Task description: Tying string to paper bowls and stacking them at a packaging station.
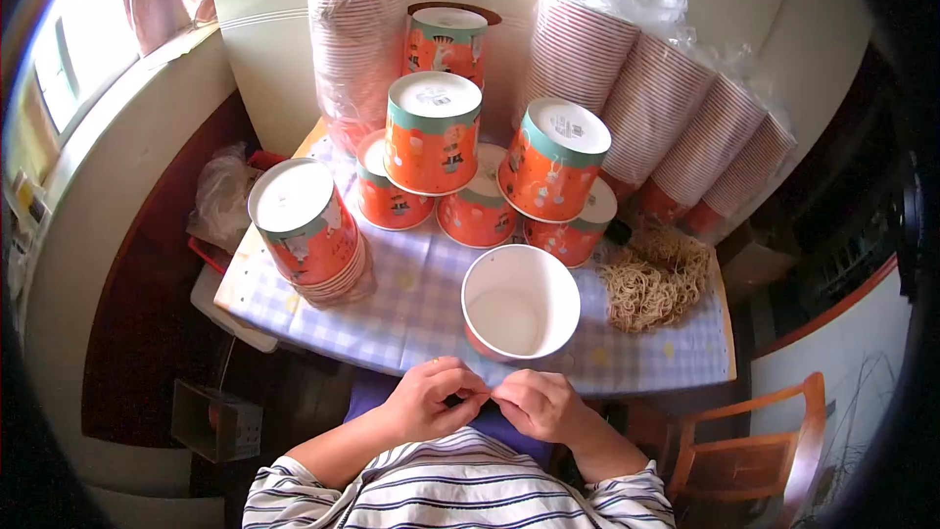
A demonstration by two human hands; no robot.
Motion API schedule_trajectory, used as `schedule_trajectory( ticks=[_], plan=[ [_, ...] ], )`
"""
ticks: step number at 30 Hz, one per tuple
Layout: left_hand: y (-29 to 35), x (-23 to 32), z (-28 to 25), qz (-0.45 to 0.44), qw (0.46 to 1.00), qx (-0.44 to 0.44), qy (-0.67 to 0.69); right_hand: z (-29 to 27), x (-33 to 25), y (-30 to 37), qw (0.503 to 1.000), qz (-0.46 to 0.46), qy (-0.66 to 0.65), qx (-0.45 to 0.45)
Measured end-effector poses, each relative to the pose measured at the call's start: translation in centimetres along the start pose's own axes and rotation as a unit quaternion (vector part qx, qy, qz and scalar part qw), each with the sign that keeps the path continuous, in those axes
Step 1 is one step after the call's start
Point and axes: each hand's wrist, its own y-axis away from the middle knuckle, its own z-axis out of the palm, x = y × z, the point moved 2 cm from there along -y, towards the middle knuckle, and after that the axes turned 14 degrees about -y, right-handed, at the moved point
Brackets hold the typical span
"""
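My left hand [438, 399] and my right hand [540, 404] meet in front of my body, by the table's near edge. Thumb and fingertips of both are pinched together, almost touching. Whatever is between them is too small to make out. Just beyond stands a paper tub [520, 304], upright with its white inside showing; neither hand touches it. To the left is a short nested stack of upside-down orange and green tubs [311, 235]. A tangled heap of thin tan loops [658, 279] lies at the right.
Upside-down tubs are piled in tiers at the middle, an upper one [434, 152] resting across those below. Tall plastic-wrapped tub stacks [358, 49] line the back, several leaning at right [651, 103]. A checked cloth [416, 318] covers the table. A wooden chair [749, 460] stands at right.
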Motion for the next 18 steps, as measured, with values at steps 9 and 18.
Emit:
schedule_trajectory(
  ticks=[9, 18],
  plan=[
    [0.1, 0.2, -0.3, 0.005, 1.000, -0.014, -0.005, 0.0, -0.6, -0.6, 0.999, -0.015, 0.035, -0.005],
    [-3.2, -1.6, -1.2, -0.047, 0.998, -0.029, -0.014, -3.4, 1.4, -2.5, 0.978, 0.181, -0.079, 0.065]
  ],
)
